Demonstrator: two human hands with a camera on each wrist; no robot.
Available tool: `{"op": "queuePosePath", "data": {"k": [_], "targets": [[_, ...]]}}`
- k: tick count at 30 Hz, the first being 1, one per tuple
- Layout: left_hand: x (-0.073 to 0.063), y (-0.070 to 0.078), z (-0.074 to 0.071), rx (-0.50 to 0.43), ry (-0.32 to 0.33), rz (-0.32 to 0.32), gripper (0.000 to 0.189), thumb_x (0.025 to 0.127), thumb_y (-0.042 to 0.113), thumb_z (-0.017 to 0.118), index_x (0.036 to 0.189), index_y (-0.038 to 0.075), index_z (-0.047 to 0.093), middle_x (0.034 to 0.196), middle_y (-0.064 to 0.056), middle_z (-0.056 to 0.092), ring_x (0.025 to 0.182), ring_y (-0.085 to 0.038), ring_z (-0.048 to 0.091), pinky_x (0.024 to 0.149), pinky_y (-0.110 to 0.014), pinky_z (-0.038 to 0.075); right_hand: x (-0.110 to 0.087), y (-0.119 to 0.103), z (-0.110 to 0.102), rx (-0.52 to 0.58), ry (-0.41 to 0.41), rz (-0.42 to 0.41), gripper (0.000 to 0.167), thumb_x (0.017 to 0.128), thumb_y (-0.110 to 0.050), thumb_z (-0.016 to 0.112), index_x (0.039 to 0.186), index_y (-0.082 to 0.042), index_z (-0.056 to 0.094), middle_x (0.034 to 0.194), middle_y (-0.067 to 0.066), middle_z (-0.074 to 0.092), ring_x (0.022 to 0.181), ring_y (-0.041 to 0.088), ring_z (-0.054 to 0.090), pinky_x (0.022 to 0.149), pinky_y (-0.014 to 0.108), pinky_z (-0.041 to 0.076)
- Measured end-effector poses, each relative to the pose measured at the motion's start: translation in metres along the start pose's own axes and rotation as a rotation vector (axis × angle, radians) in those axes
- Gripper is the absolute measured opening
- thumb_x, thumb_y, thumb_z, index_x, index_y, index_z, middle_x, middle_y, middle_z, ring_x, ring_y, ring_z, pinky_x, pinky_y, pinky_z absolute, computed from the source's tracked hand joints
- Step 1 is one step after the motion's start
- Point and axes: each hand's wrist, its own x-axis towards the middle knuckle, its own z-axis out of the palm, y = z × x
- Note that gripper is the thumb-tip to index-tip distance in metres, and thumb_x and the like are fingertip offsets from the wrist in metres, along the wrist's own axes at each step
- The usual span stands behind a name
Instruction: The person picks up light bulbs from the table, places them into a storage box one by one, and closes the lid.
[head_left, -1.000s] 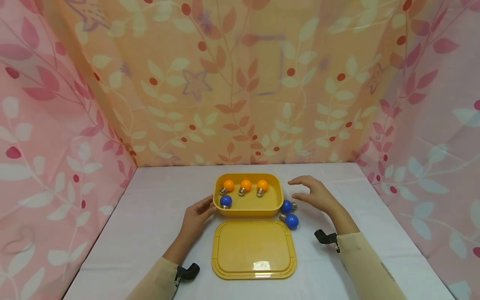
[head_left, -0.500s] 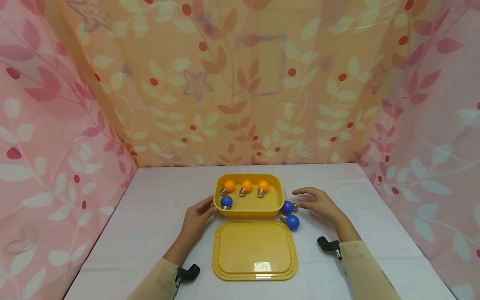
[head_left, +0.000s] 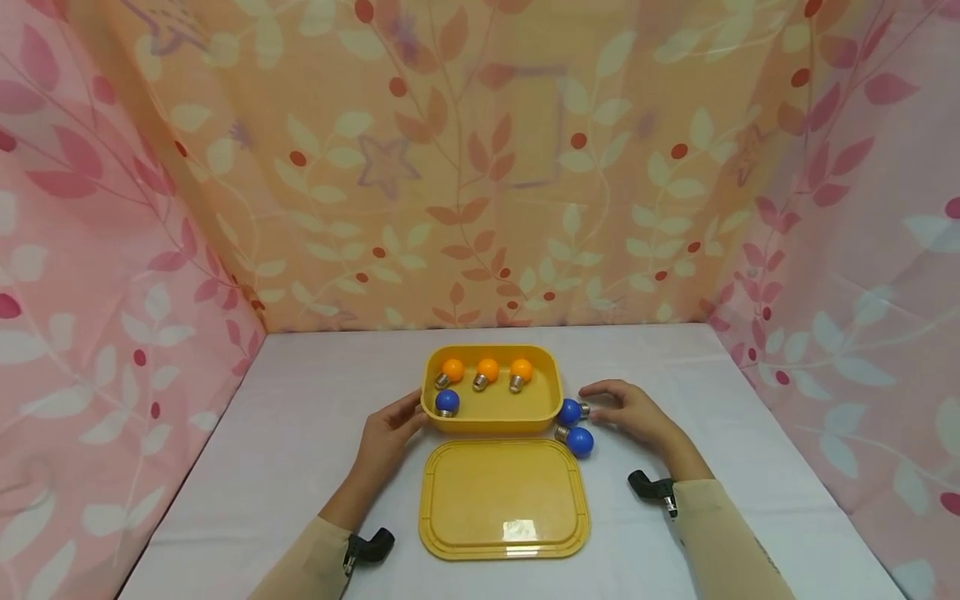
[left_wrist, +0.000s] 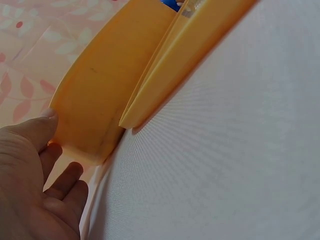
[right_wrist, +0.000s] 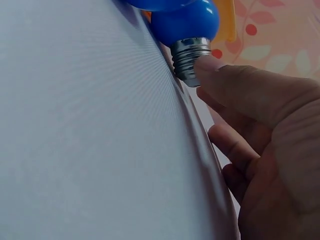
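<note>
A yellow box holds several light bulbs: three orange bulbs along its back and a blue bulb at front left. My left hand is at the box's left end, its thumb at the wall in the left wrist view, other fingers loosely bent. Off the box's front right corner lie two more blue bulbs, the rear one and the front one. My right hand reaches the rear bulb from the right. In the right wrist view the thumb overlaps its metal screw base; the index fingertip is hidden.
The yellow lid lies flat on the white-covered table, directly in front of the box. Patterned fabric stands behind the table and along both sides. Each wrist carries a small black camera.
My right hand has come down and inward to the rear blue bulb's base, its thumb and index finger now nearer together. The left hand stays at the box. The head view has shifted slightly.
</note>
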Motion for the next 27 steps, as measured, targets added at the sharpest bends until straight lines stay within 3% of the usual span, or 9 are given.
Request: {"op": "queuePosePath", "data": {"k": [6,13,22,26,27], "targets": [[-0.001,-0.001,0.000,-0.032,0.004,-0.010,0.052,0.093,0.032,0.077,0.141,0.017,0.064,0.143,-0.001,0.063,0.134,-0.020,0.058,0.101,-0.014,0.049,0.001,0.002,0.004,-0.002,-0.014,-0.047,0.038,0.086,-0.026,0.085,0.122,-0.024,0.073,0.124,-0.004,0.072,0.130,0.028,0.054,0.119,0.063,0.031],[0.001,0.003,0.002,-0.030,0.002,-0.036,0.051,0.095,0.024,0.075,0.143,0.012,0.061,0.146,-0.005,0.060,0.136,-0.023,0.056,0.101,-0.011,0.047,0.004,0.002,0.008,-0.097,0.016,-0.098,0.035,0.085,-0.025,0.086,0.118,-0.025,0.075,0.119,-0.004,0.072,0.128,0.030,0.054,0.116,0.065,0.033],[-0.008,0.031,0.000,-0.041,-0.007,-0.048,0.050,0.097,0.018,0.073,0.143,0.004,0.060,0.146,-0.011,0.059,0.137,-0.029,0.055,0.103,-0.013,0.046,0.001,0.004,0.008,-0.082,0.041,-0.066,0.028,0.089,-0.028,0.082,0.116,-0.025,0.076,0.122,0.000,0.071,0.127,0.032,0.057,0.115,0.064,0.036],[-0.007,0.026,0.002,-0.044,-0.002,-0.041,0.051,0.096,0.021,0.074,0.142,0.005,0.060,0.146,-0.011,0.060,0.137,-0.028,0.055,0.104,-0.014,0.047,-0.003,0.002,0.006,-0.019,0.040,-0.027,0.027,0.091,-0.029,0.080,0.118,-0.025,0.075,0.122,-0.001,0.072,0.125,0.031,0.061,0.113,0.064,0.040],[-0.006,0.022,0.003,-0.052,-0.002,-0.039,0.051,0.096,0.022,0.075,0.142,0.006,0.061,0.145,-0.010,0.061,0.136,-0.026,0.056,0.104,-0.014,0.047,-0.005,0.002,0.004,-0.009,0.041,-0.017,0.027,0.091,-0.030,0.079,0.118,-0.026,0.075,0.122,-0.003,0.072,0.124,0.029,0.062,0.114,0.057,0.043]]}}
